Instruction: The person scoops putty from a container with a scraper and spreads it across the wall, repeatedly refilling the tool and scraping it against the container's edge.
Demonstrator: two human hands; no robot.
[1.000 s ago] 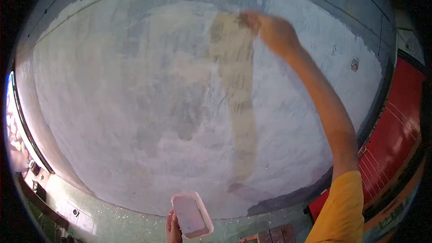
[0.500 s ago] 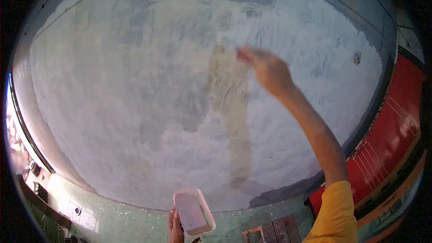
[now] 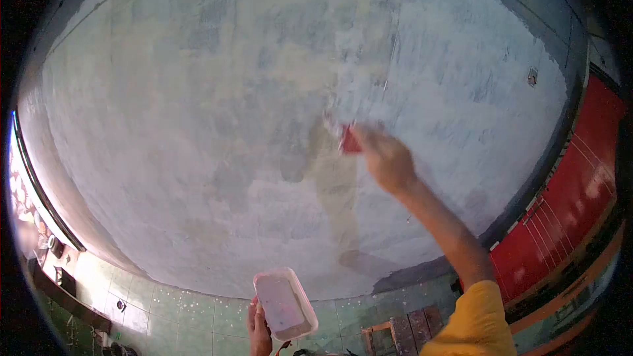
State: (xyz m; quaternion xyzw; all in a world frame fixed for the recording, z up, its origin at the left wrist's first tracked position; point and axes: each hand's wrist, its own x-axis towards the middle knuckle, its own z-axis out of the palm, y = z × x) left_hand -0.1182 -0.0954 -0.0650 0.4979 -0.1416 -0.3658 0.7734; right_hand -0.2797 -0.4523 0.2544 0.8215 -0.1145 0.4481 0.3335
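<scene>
A pale, patchy wall (image 3: 165,125) fills most of the head view, with white filler smeared over it. My right hand (image 3: 389,161) is closed on a small red putty spreader (image 3: 351,140), held at the wall slightly right of the middle. Fresh white streaks and a thin ridge show on the wall above the spreader. Low in the view, my left hand (image 3: 259,329) grips the left side of a clear plastic tub (image 3: 310,320). Whitish paste (image 3: 280,300) lies inside the tilted tub. Part of the left hand's fingers is hidden behind it.
A wooden stool (image 3: 402,333) stands on the green tiled floor (image 3: 191,320) at the lower right. Further right is a red panel (image 3: 560,198). A small switch box (image 3: 533,77) sits on the wall. White spots dot the tiles along the wall's foot.
My right hand has moved down the wall with the putty spreader, and new white streaks show above it. The tub in my left hand has shifted only slightly.
</scene>
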